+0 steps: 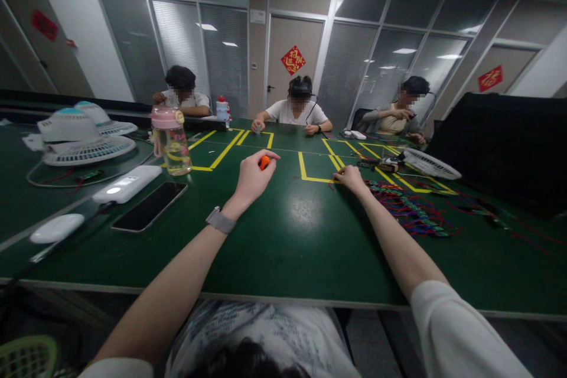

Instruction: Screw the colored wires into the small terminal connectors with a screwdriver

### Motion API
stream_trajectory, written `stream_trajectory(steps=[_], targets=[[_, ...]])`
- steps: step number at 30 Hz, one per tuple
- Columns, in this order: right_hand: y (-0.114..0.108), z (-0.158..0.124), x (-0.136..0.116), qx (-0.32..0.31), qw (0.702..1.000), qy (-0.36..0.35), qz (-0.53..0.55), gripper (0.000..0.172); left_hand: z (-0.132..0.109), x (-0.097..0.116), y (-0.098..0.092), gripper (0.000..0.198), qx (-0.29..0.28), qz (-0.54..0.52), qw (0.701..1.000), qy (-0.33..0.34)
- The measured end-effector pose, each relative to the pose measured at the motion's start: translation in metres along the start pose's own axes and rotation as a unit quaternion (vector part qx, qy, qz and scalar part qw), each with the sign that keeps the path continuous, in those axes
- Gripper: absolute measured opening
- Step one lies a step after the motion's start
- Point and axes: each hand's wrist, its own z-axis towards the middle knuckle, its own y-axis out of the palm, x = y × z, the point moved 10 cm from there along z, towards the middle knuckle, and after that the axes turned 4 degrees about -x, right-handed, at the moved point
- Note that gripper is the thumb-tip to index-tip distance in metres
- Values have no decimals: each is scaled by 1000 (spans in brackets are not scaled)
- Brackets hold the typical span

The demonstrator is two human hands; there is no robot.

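Observation:
My left hand (pixel 253 176) is raised over the green table (pixel 283 248), fingers closed round a small orange object (pixel 264 162). A grey watch band (pixel 220 220) sits on that wrist. My right hand (pixel 349 178) rests on the table further right, fingers pinched together at the near end of a heap of coloured wires (pixel 410 208); what it pinches is too small to make out. Yellow tape outlines (pixel 315 169) mark the table just beyond both hands.
At left lie a black phone (pixel 149 205), a white power bank (pixel 127 183), a pink-lidded water bottle (pixel 170 140) and two small fans (pixel 86 136). Another fan (pixel 432 163) lies at right. Three people sit at the far side.

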Motion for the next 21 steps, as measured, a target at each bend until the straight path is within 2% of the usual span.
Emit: stream_trajectory(steps=[6, 12, 17, 21], targets=[[0, -1, -1, 23, 997, 68, 21, 21, -1, 4, -1, 16, -6, -4, 1000, -2], [2, -3, 0, 39, 991, 113, 58, 28, -1, 5, -2, 17, -9, -5, 1000, -5], [5, -4, 1, 56, 988, 108, 95, 40, -1, 4, 0, 17, -9, -6, 1000, -3], [7, -5, 1, 70, 986, 98, 117, 44, -1, 3, 0, 16, -9, -7, 1000, -7]])
